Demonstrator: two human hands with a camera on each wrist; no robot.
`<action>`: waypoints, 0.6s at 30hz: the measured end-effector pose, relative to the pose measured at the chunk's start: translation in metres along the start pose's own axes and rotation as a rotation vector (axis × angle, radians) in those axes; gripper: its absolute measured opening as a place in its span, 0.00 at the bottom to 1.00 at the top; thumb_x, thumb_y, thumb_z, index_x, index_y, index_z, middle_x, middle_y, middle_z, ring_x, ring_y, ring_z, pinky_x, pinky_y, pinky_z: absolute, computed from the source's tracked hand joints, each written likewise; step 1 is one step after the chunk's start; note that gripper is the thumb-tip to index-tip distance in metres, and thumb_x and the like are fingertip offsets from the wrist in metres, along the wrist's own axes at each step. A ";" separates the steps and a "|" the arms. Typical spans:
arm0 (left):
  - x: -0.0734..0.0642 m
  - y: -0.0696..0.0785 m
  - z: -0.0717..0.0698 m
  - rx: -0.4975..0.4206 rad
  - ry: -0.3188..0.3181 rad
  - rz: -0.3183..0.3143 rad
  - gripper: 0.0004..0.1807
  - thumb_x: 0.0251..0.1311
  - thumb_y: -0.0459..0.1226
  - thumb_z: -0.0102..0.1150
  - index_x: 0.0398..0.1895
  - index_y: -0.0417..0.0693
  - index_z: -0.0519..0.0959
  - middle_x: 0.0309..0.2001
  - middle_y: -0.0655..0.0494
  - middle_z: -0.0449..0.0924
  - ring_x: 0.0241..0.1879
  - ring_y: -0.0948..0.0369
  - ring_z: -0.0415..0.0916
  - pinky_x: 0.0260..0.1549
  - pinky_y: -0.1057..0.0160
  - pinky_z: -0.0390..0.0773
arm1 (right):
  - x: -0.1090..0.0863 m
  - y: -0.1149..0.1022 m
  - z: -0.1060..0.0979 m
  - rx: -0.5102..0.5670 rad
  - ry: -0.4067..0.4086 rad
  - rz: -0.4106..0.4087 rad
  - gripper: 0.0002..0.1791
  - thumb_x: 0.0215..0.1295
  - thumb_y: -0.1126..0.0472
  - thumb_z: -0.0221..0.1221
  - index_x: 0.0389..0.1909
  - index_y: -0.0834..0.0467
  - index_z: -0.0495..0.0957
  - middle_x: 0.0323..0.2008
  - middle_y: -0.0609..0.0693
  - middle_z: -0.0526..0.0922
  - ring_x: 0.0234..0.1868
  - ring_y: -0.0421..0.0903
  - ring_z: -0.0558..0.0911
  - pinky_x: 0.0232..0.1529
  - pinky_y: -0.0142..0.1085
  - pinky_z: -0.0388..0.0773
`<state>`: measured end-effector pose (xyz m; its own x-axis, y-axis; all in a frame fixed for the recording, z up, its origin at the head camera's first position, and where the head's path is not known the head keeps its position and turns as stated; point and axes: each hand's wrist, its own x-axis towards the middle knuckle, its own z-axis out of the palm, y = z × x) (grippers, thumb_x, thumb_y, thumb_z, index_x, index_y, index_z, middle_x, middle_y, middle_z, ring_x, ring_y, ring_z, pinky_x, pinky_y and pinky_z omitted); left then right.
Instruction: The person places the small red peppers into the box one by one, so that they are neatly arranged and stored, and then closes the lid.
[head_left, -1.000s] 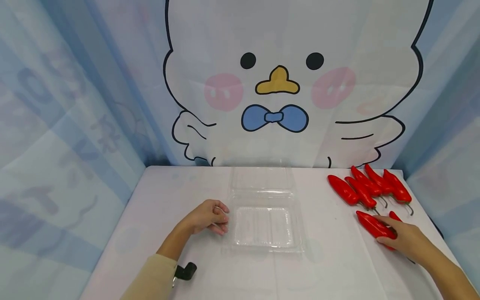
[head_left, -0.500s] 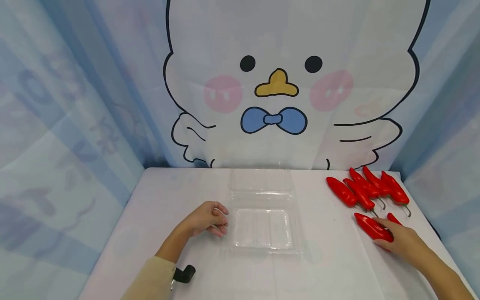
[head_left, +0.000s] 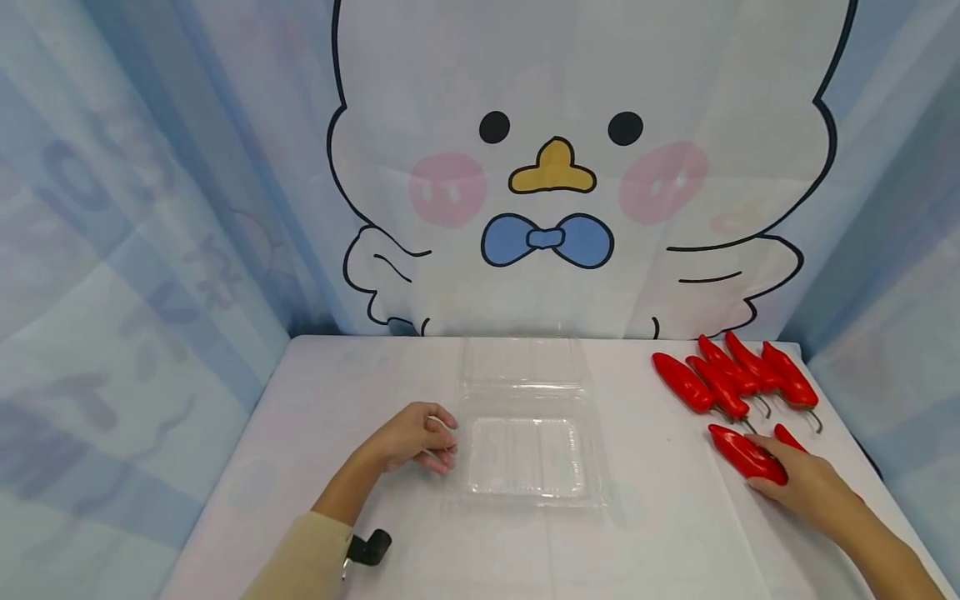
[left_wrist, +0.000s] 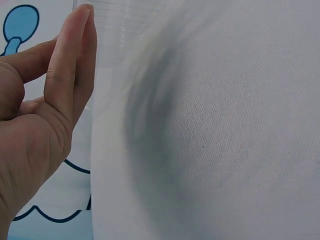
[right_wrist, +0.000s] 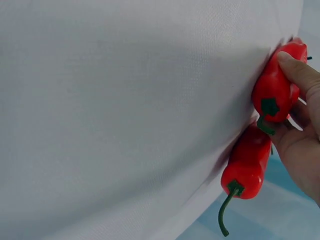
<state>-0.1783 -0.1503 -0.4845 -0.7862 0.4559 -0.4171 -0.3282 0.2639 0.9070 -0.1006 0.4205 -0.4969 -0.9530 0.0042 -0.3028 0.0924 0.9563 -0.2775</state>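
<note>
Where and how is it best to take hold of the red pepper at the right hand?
Probably grip the red pepper across its thick body, from above, thumb on the left, much as the right hand does: it lies on its side, its stem is thin and bent, and a second pepper lies close on the right.
</note>
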 end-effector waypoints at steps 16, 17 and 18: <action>0.002 -0.002 0.001 0.000 0.010 -0.004 0.17 0.68 0.24 0.59 0.56 0.26 0.69 0.35 0.44 0.86 0.27 0.58 0.87 0.30 0.56 0.91 | 0.000 -0.002 -0.003 0.021 0.042 -0.030 0.51 0.54 0.43 0.75 0.68 0.72 0.66 0.58 0.79 0.73 0.53 0.75 0.75 0.43 0.61 0.87; 0.002 -0.002 0.001 0.000 0.010 -0.003 0.17 0.68 0.24 0.58 0.56 0.26 0.69 0.35 0.44 0.86 0.27 0.57 0.87 0.30 0.56 0.91 | 0.000 -0.002 -0.003 0.026 0.040 -0.025 0.51 0.55 0.42 0.75 0.68 0.73 0.66 0.58 0.79 0.73 0.53 0.75 0.75 0.43 0.61 0.87; 0.002 -0.002 0.001 0.001 0.011 -0.003 0.17 0.67 0.24 0.58 0.56 0.26 0.70 0.35 0.43 0.86 0.27 0.57 0.87 0.30 0.56 0.91 | 0.000 -0.003 -0.003 0.031 0.042 -0.020 0.51 0.55 0.42 0.75 0.68 0.73 0.66 0.58 0.79 0.73 0.53 0.75 0.75 0.43 0.61 0.87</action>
<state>-0.1786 -0.1494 -0.4867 -0.7906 0.4459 -0.4196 -0.3307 0.2659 0.9055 -0.1014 0.4183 -0.4930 -0.9660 -0.0022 -0.2584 0.0811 0.9469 -0.3113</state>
